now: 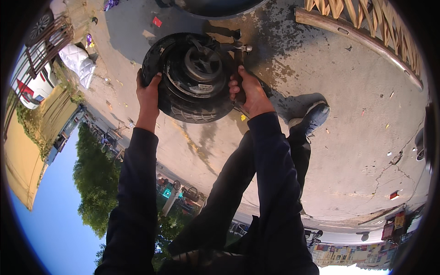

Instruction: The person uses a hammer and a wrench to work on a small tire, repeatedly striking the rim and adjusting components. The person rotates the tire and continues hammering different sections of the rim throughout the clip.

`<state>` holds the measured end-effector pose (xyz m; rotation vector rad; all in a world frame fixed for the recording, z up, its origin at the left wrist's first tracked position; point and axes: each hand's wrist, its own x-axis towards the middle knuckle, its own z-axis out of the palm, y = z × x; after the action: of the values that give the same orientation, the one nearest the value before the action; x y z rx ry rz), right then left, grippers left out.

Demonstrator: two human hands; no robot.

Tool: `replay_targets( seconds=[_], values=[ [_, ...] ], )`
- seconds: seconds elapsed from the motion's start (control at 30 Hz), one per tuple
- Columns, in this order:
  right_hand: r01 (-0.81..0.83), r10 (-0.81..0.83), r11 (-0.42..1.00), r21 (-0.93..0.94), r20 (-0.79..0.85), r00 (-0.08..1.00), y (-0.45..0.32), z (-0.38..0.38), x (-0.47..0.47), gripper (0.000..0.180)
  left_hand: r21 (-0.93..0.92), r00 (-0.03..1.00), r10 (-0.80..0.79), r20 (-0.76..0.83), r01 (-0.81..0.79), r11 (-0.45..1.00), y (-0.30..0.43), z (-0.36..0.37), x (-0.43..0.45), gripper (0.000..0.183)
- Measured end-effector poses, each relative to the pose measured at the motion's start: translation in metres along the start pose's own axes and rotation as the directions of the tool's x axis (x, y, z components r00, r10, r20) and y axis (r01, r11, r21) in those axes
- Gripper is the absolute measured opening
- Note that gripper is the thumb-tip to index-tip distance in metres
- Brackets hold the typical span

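Note:
A small black wheel with a treaded rubber tyre (194, 113) and a round metal hub (203, 63) is in front of me, above the concrete ground. My left hand (147, 96) grips the tyre's left edge, thumb on top near the rim. On the wheel's right side, my right hand (249, 91) has its fingers curled around a dark part; whether it is a handle or a bracket I cannot tell. A metal rod end (245, 48) sticks out past the hub at the upper right. The hub bears a small label. The wheel's underside is hidden.
A large dark rounded object (220, 7) lies at the top edge. Wooden slatwork with a rail (357, 32) stands at the upper right. My shoe (317, 117) is on the concrete at the right. A silvery quilted cover (77, 63) and a white car (41, 86) are at the left.

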<state>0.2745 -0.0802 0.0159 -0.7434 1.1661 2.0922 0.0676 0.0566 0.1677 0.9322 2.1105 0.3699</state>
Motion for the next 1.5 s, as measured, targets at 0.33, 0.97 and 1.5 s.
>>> replay_targets(
  seconds=[0.33, 0.97, 1.5],
  values=[
    [0.797, -0.470, 0.527, 0.295, -0.680, 0.562, -0.009, -0.071, -0.096, 0.047, 0.134, 0.996, 0.069, -0.056, -0.061, 0.989, -0.005, 0.002, -0.004, 0.086],
    [0.288, -0.264, 0.951, 0.109, -0.197, 0.944, -0.012, 0.019, -0.025, 0.042, 0.214, 0.995, 0.094, -0.019, -0.088, 0.973, -0.008, -0.003, -0.003, 0.086],
    [0.229, -0.241, 0.969, -0.097, -0.140, 0.960, -0.011, 0.006, -0.013, 0.046, 0.076, 1.000, 0.025, -0.013, -0.024, 0.997, -0.020, -0.026, 0.008, 0.087]
  ],
)
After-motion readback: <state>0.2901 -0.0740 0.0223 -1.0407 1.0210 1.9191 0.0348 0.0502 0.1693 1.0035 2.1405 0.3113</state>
